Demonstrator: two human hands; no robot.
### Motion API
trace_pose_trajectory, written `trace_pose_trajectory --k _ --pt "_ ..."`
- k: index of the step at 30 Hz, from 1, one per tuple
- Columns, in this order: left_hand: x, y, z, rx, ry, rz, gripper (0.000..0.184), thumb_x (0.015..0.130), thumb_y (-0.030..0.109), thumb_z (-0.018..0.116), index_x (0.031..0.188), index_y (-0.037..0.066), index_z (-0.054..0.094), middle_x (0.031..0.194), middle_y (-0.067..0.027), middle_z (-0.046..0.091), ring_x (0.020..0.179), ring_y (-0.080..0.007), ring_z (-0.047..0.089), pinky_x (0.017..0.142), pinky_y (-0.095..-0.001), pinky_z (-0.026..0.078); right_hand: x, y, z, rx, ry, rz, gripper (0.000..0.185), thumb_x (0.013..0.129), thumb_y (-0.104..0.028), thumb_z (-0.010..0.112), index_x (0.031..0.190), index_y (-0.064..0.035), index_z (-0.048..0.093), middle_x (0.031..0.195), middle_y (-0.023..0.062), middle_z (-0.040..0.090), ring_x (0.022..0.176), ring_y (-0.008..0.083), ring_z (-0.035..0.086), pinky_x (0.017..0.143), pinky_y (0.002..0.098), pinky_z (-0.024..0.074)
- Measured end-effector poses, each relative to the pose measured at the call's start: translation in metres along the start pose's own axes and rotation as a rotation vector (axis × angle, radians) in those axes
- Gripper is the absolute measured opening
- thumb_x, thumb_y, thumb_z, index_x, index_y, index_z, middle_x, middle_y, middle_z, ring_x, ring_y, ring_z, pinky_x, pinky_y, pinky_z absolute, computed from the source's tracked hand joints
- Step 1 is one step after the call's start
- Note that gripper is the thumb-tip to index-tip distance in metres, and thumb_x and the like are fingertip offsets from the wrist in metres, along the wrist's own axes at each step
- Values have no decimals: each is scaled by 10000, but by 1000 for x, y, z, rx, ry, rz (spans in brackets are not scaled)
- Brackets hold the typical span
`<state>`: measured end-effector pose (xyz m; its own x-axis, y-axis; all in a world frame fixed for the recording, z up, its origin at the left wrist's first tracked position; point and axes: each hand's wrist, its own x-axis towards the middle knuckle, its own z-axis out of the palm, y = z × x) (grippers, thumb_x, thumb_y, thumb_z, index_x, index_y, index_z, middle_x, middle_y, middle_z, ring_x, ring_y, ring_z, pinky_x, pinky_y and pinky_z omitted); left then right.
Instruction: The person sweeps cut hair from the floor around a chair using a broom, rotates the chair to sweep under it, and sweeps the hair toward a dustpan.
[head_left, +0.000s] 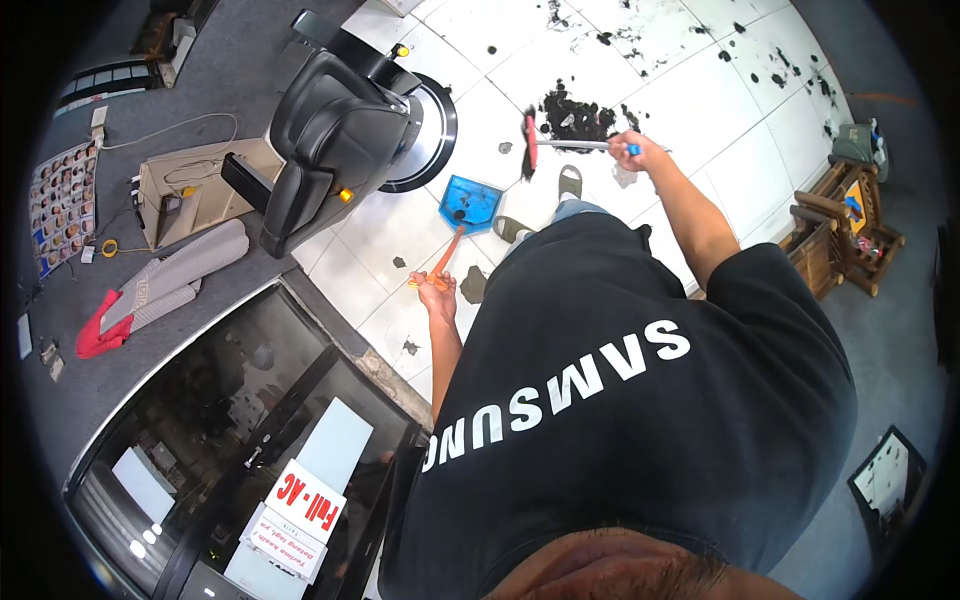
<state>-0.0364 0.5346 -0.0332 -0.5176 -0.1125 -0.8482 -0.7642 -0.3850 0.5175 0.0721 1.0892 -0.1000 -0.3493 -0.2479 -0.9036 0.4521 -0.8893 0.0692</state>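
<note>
My left hand (pixel 437 295) is wrapped round the orange handle of a blue dustpan (pixel 470 204), which rests on the white tiles with some dark hair in it. My right hand (pixel 632 152) grips the grey stick of a broom (pixel 531 145) near a blue part. The broom has a red head and dark bristles, and it stands on the floor beside a large pile of black hair (pixel 575 112). A gap of floor separates the broom head from the dustpan. More hair clumps (pixel 780 80) lie scattered over the tiles.
A black salon chair (pixel 335 130) on a round metal base stands beside the dustpan. Wooden shelving (pixel 835 225) is at the right. A dark glass door (pixel 250 430) with paper signs is at the lower left. My sandalled feet are between the broom and dustpan.
</note>
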Motion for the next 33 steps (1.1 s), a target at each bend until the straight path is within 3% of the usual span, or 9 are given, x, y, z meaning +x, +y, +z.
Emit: trace_pose_trajectory --k 5,12,19,20,23,25,28,30,33 --pt "21 -2 -10 -32 -49 -47 503 951 603 399 1136 139 346 681 -24 484 632 -183 512 614 -344 423 -27 9 -9 46 29 -20 262 946 -145 426 687 -115 399 542 -70 410 380 -3 399 299 147 348" --pt "40 8 -13 0 -95 -78 479 953 607 391 1052 138 383 693 -11 473 641 -174 513 616 -327 419 -44 82 69 -223 61 -148 185 932 -120 445 750 -114 411 533 -84 401 392 17 359 326 185 260" --pt "57 23 -19 65 -67 -69 481 947 606 411 1095 148 391 702 -16 469 648 -176 516 623 -331 428 15 73 165 -493 -92 80 291 957 -177 403 668 -139 411 506 -82 377 375 25 357 301 183 267" --pt "57 26 -13 66 -45 -66 485 946 606 412 1097 145 390 702 -16 468 649 -176 515 625 -332 428 38 67 175 -497 -73 84 298 951 -187 413 657 -145 403 507 -81 370 364 21 332 286 181 249" --pt "47 34 4 70 26 -49 518 943 610 416 1129 127 388 707 -18 467 653 -176 512 637 -334 427 99 18 186 -582 -94 172 257 932 -128 417 675 -124 427 528 -71 406 391 13 412 286 158 286" --pt "37 36 14 42 61 -58 541 945 610 407 1165 116 384 717 -21 471 652 -177 516 636 -338 431 108 -27 178 -341 -106 193 242 935 -114 411 693 -109 427 543 -74 426 387 10 426 291 156 331" --pt "32 37 29 15 121 -49 581 947 614 392 1227 106 361 747 -31 490 645 -183 521 645 -355 438 89 -100 159 -314 -89 164 250 946 -127 418 697 -106 417 530 -65 422 376 8 421 290 152 361" --pt "24 37 40 -11 150 -36 579 947 614 390 1229 110 356 757 -36 500 640 -186 518 657 -362 439 69 -136 150 -266 -6 166 265 948 -152 419 685 -127 410 524 -68 421 368 13 414 276 155 331" --pt "21 34 47 -108 213 8 544 954 602 384 1214 125 351 732 -45 506 635 -197 517 656 -371 430 50 -159 145 -341 -19 98 274 942 -151 409 668 -150 408 504 -77 407 373 14 412 280 165 318"
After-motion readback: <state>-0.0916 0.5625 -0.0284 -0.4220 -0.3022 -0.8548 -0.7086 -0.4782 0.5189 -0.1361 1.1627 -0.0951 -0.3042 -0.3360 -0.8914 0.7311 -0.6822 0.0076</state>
